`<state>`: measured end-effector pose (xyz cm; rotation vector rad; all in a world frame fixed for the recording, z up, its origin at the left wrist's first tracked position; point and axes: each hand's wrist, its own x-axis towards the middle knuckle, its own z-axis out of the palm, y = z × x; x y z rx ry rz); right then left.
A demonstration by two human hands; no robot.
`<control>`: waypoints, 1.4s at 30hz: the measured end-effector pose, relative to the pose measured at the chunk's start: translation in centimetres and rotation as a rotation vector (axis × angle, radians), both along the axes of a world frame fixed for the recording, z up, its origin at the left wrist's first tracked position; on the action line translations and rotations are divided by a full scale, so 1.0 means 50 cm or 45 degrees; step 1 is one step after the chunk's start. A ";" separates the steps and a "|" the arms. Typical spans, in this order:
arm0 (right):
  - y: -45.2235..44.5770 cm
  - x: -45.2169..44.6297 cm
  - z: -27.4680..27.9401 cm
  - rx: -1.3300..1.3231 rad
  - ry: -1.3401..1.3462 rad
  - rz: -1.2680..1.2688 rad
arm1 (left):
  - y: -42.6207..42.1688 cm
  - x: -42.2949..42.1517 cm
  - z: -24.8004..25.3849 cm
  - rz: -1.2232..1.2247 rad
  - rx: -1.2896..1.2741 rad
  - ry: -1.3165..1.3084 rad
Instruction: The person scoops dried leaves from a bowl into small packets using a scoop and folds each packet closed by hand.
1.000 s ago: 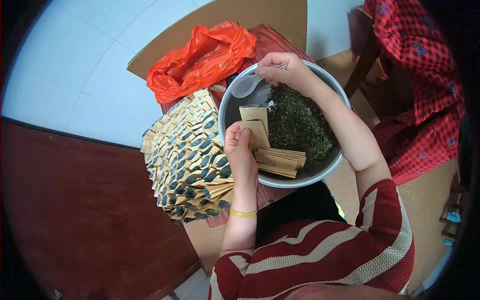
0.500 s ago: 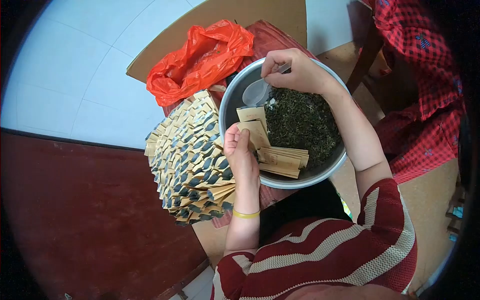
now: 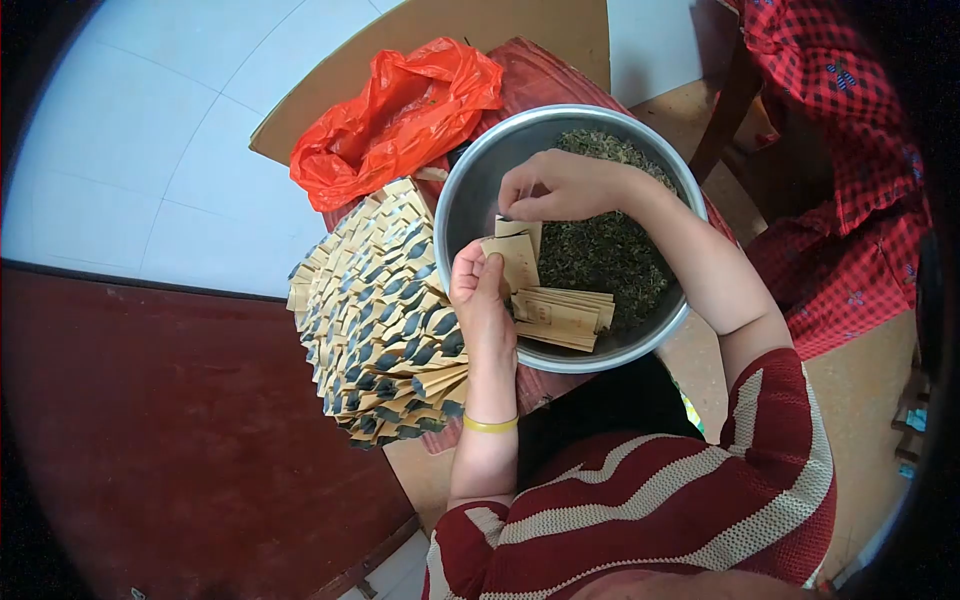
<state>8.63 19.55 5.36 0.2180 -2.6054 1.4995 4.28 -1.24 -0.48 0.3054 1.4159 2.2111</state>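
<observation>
My left hand (image 3: 482,293) pinches a small brown paper packet (image 3: 515,262) upright over the left side of a metal basin (image 3: 465,170). Just behind it stands another packet (image 3: 527,233). Curled above the packet tops is my right hand (image 3: 565,185), its fingertips close to the upper edge. The clear plastic spoon seen in this hand a moment ago is hidden now behind the closed fingers. Dark dried leaves (image 3: 610,250), like loose tea, cover the basin's right side. Below my left fingers, a stack of flat packets (image 3: 560,318) lies in the basin.
Left of the basin rises a large pile of brown packets with dark ends (image 3: 375,320). An open red plastic bag (image 3: 395,120) sits behind it, before a cardboard sheet (image 3: 545,22). Red checked cloth (image 3: 850,260) hangs at the right.
My right hand has moved down and slightly left, from the basin's far side to the packet tops. The spoon has gone out of sight. My left hand keeps its grip on the packet.
</observation>
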 end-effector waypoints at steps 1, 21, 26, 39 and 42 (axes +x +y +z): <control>0.000 -0.001 0.000 -0.005 -0.025 0.023 | -0.001 -0.001 0.001 -0.041 -0.032 -0.019; -0.026 -0.012 -0.014 -0.001 0.249 -0.163 | 0.026 0.033 0.016 -0.070 -0.790 0.995; -0.031 -0.005 -0.006 -0.206 -0.042 -0.002 | 0.023 0.031 0.015 -0.057 -0.888 1.052; 0.007 0.009 0.009 0.211 0.198 -0.114 | 0.025 0.027 0.002 -0.018 -0.854 1.153; 0.007 0.009 0.015 0.171 0.257 -0.131 | 0.026 0.024 0.013 -0.096 -0.760 0.989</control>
